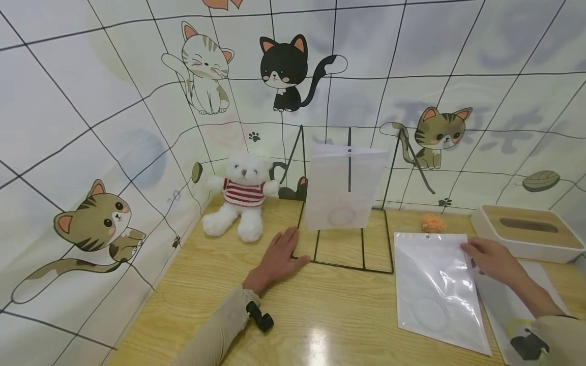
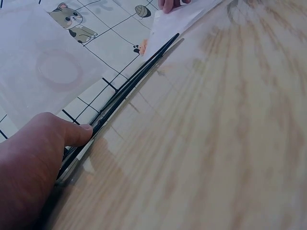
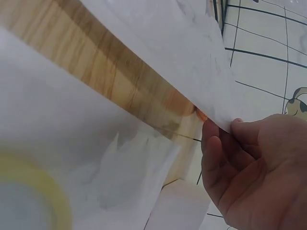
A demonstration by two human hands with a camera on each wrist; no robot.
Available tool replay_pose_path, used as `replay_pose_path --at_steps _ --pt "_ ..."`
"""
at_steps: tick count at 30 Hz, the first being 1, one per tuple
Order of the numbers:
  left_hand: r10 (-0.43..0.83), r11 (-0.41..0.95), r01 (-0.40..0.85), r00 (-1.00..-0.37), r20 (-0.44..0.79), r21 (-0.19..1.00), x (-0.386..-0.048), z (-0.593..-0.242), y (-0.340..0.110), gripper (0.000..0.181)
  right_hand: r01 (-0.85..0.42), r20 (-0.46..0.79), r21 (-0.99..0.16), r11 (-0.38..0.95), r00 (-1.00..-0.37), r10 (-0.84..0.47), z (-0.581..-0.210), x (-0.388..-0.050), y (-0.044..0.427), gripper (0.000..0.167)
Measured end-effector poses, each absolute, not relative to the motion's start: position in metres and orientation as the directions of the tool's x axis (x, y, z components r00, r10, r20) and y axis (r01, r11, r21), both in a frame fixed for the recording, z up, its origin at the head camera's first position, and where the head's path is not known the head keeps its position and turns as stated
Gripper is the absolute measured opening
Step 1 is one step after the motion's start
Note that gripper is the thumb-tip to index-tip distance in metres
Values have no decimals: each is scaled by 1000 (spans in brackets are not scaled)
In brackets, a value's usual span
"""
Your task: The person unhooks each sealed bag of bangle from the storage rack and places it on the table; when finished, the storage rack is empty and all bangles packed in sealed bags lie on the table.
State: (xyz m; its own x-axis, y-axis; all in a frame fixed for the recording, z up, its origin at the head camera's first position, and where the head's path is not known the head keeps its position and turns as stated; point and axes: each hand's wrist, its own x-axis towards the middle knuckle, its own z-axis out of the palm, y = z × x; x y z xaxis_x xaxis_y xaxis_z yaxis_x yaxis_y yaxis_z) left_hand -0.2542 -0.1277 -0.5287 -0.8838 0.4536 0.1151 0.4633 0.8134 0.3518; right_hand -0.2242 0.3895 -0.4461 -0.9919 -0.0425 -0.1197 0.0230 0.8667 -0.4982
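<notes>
My right hand (image 1: 496,262) pinches the top right corner of a white zip bag (image 1: 435,290) with a faint ring shape in it. In the right wrist view, thumb and fingertips (image 3: 237,125) meet on the bag's edge. A similar zip bag (image 1: 343,188) hangs on the black wire rack (image 1: 350,267), around the upright prong. My left hand (image 1: 279,256) lies with extended fingers on the table, touching the front left corner of the rack's base. In the left wrist view its thumb (image 2: 79,134) presses the wire.
Another white bag with a yellow ring (image 3: 36,177) lies under my right forearm. Behind are an orange fuzzy ball (image 1: 433,223) and a tissue box (image 1: 526,241) at right. A white teddy bear (image 1: 244,195) sits left of the rack. Cat-printed cloth (image 1: 284,71) covers the walls.
</notes>
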Motion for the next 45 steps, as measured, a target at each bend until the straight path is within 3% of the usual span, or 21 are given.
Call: replay_pose_path --at_steps 9,20,27,35,45 --pt "457 805 473 -879 135 357 -254 -528 -127 87 -66 -133 -393 917 -983 -128 -445 -231 393 38" --pt "456 810 474 -879 139 344 -255 -528 -129 88 -40 -214 -226 973 -973 -90 -447 -243 393 41" --pt "446 809 458 -887 121 368 -253 -527 -128 87 -26 -240 -222 975 -967 -81 -448 -245 391 35" --pt "453 804 466 -882 127 370 -253 -527 -127 87 24 -290 -234 972 -956 -46 -447 -247 388 37" --pt "453 805 464 -883 120 370 -254 -528 -128 88 44 -259 -235 971 -966 -19 -449 -248 389 43"
